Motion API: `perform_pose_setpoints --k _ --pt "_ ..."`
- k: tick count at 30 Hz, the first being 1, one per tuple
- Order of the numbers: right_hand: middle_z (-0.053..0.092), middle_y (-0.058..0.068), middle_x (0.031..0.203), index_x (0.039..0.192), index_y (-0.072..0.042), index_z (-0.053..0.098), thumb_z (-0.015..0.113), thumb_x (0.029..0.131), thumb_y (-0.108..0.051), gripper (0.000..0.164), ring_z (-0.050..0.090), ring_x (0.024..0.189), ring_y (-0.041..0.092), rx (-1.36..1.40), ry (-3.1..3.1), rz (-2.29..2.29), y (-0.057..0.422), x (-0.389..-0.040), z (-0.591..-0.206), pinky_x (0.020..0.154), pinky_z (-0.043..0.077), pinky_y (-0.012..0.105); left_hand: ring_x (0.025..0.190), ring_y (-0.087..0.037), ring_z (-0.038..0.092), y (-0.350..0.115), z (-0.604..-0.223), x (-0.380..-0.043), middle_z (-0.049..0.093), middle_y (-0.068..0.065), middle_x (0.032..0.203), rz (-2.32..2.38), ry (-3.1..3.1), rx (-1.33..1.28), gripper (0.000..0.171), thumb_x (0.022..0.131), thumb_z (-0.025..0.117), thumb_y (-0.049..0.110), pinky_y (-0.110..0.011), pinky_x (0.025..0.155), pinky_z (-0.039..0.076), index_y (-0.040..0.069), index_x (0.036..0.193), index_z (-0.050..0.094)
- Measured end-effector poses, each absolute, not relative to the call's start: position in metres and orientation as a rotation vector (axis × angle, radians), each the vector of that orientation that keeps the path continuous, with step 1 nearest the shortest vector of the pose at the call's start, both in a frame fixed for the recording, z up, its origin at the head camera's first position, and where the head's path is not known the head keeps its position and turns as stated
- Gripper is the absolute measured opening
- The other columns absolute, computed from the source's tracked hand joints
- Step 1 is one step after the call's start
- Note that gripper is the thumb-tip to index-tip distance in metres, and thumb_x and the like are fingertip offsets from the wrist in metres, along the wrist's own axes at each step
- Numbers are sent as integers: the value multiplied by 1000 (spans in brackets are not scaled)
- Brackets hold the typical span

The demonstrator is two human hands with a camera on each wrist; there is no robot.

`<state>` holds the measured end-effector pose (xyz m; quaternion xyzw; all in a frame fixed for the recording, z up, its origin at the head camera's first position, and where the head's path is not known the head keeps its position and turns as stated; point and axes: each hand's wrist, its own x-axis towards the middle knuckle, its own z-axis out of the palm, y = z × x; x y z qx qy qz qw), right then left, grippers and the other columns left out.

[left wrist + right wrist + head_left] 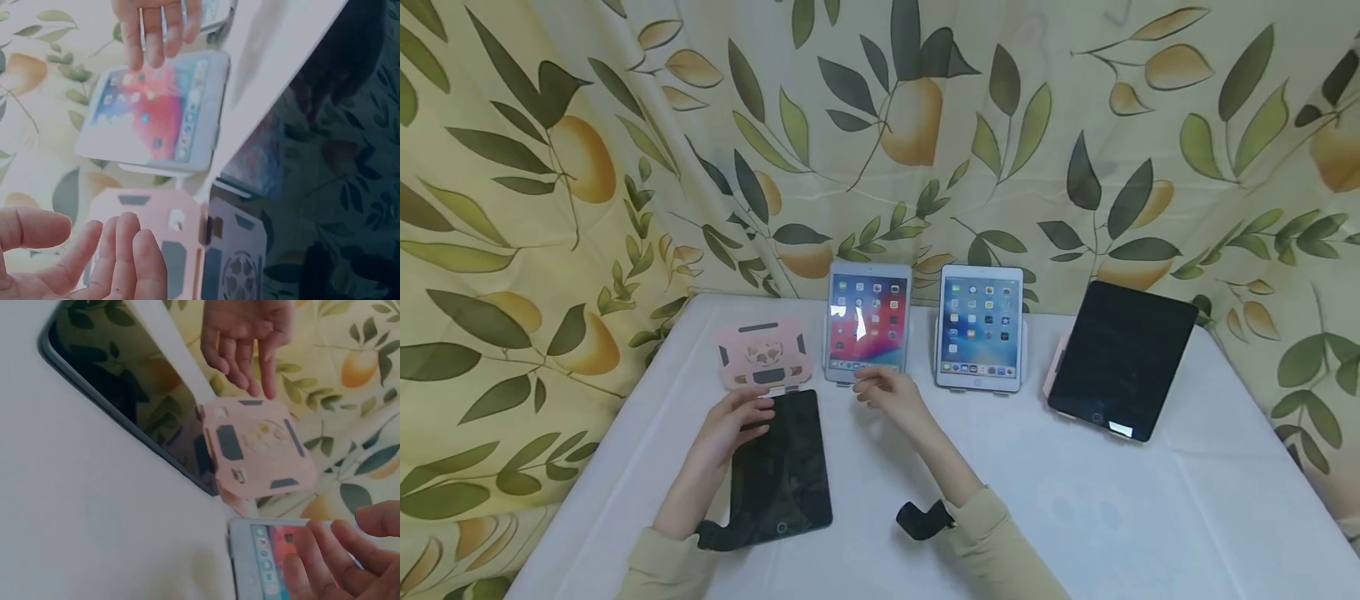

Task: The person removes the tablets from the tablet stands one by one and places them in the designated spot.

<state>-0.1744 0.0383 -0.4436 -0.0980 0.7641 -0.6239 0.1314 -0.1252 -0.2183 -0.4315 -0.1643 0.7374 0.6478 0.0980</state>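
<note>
My left hand (pixel 726 429) hovers over the upper left part of a black tablet (pixel 786 475) that lies dark-screened on the table. Its fingers are loosely bent with nothing between them. Just beyond that tablet stands a pink stand (pixel 765 340) with grey pads, which the left wrist view shows mirrored in the dark glass. My right hand (pixel 891 396) is in front of a white tablet (pixel 867 321) with a lit red and blue screen. In the right wrist view its relaxed fingers (pixel 325 559) overlap that screen and hold nothing.
A second lit white tablet (pixel 979 325) leans on a stand at back centre. To the right, another black tablet (pixel 1123 358) is propped on a pink stand (pixel 1055 367). All stand on a white-covered table (pixel 1000 483), with a leaf-and-fruit patterned curtain (pixel 880 125) behind.
</note>
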Motion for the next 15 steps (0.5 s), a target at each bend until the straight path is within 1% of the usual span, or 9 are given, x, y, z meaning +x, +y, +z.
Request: perform_pose_setpoints --k 5,8,11,15 --pt "67 19 108 122 -1 60 55 92 -11 32 67 97 24 -273 2248 -1823 48 -176 -435 90 56 36 88 -2 62 -210 -428 -127 61 -6 114 1960 2195 -455 38 101 41 13 -19 81 53 1 136 47" --pt "67 20 109 123 0 59 55 92 -12 33 66 98 25 -273 2248 -1826 52 -176 -432 91 55 37 90 -2 61 -206 -427 -130 59 -13 122 1979 2195 -430 38 101 42 13 -20 83 53 1 136 47" --pt "66 21 111 124 0 58 55 93 -12 33 66 100 26 -277 2244 -1831 56 -176 -429 92 55 37 91 -2 61 -202 -424 -133 53 -18 132 1988 2199 -417 38 101 43 13 -22 86 53 1 136 46" --pt "64 23 112 124 0 58 54 94 -13 33 66 102 29 -276 2244 -1852 60 -177 -427 93 54 37 97 -7 61 -196 -419 -138 49 -20 137 1989 2210 -397 39 101 43 15 -24 89 53 1 137 45"
